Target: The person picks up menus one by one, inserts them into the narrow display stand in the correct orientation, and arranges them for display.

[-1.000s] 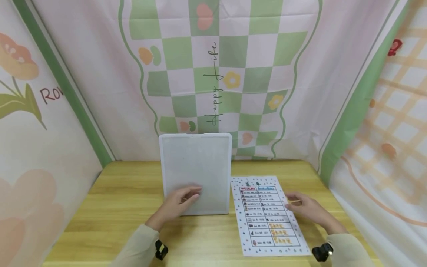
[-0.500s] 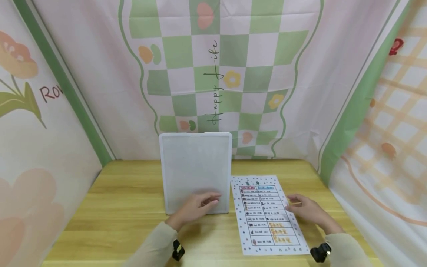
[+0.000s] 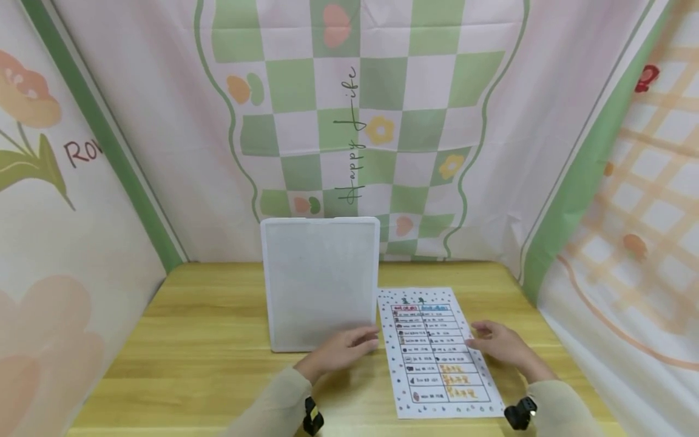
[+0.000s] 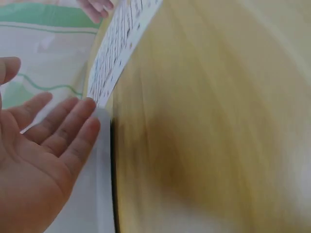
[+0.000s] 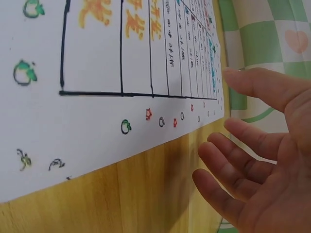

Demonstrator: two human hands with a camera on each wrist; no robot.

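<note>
The left hand [image 3: 341, 351] has been slid rightward along the near edge of the white board [image 3: 320, 282], and its fingertips are now seen at the board's right corner, just beside the printed sheet [image 3: 437, 352]. The right hand [image 3: 499, 343] has barely been shifted at the sheet's right edge. Both hands are shown relaxed, fingers straight, nothing grasped: that is confirmed only by the wrist views, where bare palms are seen. The sheet lies flat on the wooden table [image 3: 207, 340].

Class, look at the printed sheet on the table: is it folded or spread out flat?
Spread flat. The printed sheet lies fully open on the table, its whole grid showing, with no fold visible.
</note>
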